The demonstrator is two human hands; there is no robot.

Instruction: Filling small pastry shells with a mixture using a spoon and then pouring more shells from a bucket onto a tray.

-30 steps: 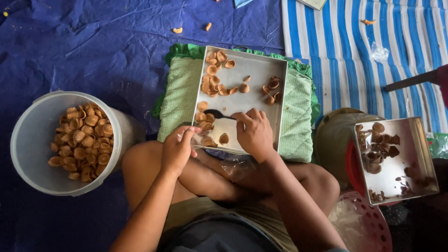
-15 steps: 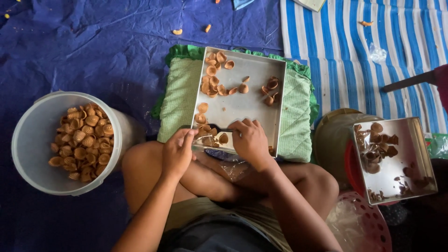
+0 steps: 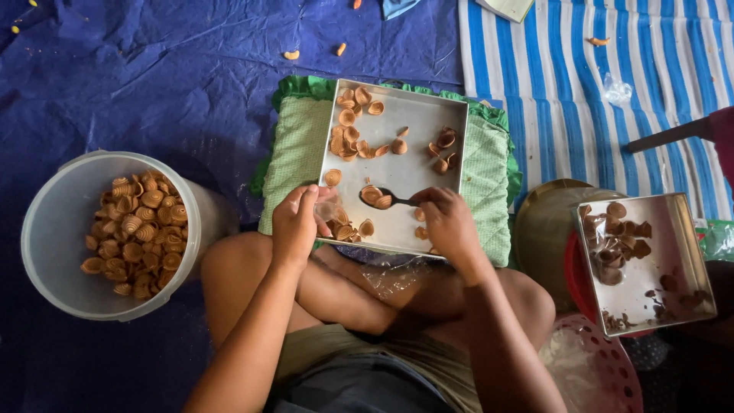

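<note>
A person is seen from above, seated cross-legged on a blue tarpaulin [image 3: 153, 76]; a square metal tray [image 3: 405, 164] is set before the knees on a green checked cushion [image 3: 294, 164]. The right hand [image 3: 447, 222] is closed around the handle of a dark spoon [image 3: 386, 200], whose bowl is laid on the tray among small brown shell-shaped snacks [image 3: 352, 130]; one or two of these pieces are carried in the bowl. The left hand [image 3: 294, 226] is placed at the tray's near left edge, its fingers curled loosely around something small and pale; what that is cannot be told. More of the shell pieces are scattered in clusters over the far and near parts of the tray.

To the person's left a round translucent white bucket [image 3: 46, 229] is stood on the tarpaulin, partly filled with the same brown ridged pieces. To the right a second metal tray [image 3: 680, 252] is rested on top of a brass-coloured pot [image 3: 543, 222]; darker brown pieces and crumbs are spread in it. A pink perforated basket [image 3: 604, 375] is seen at the lower right, near the right knee; a blue and white striped mat [image 3: 581, 92] is laid beyond the cushion, and a few stray orange pieces are dotted on the tarpaulin.
</note>
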